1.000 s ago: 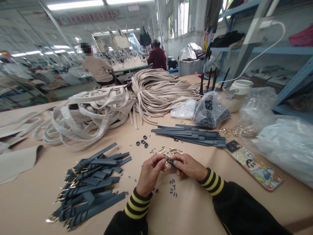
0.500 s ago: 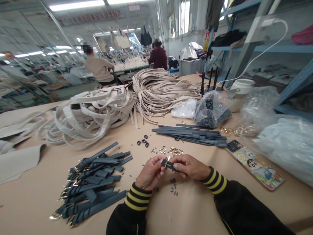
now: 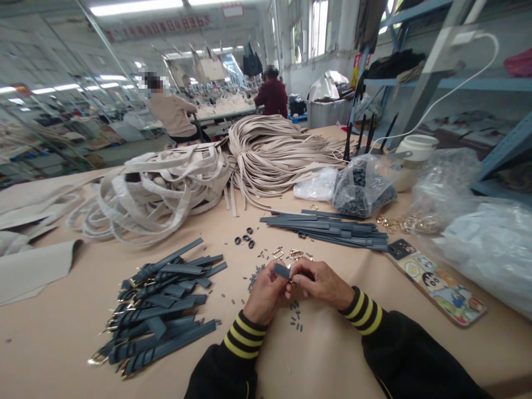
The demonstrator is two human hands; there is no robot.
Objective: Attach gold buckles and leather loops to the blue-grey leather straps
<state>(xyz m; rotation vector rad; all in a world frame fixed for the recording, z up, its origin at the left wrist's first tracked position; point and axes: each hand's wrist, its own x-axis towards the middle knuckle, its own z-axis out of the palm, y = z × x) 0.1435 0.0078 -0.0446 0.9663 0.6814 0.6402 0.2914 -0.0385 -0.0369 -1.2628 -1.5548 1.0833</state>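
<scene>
A short dark strap [image 3: 282,270] is pinched between my two hands above the table. My left hand [image 3: 266,291] grips it from the left, thumb on top. My right hand [image 3: 320,281] closes on its right end; the buckle there is mostly hidden by my fingers. Just beyond my hands lie loose gold buckles [image 3: 295,254] and a few black strap loops [image 3: 245,239]. Small dark offcuts [image 3: 296,321] are scattered below and beside the hands. To the left rests a pile of dark straps fitted with gold buckles [image 3: 166,305].
Flat dark strips [image 3: 328,228] lie stacked beyond my hands. Beige strap bundles [image 3: 266,155] stand behind. At right are a phone [image 3: 440,282], a plastic bag of dark pieces [image 3: 361,185] and crumpled clear bags [image 3: 494,238]. Two people [image 3: 272,94] sit farther back.
The strap has been turned, so its flat face now shows and the gold buckle is largely covered by my right fingers. My left hand has shifted slightly right and down.
</scene>
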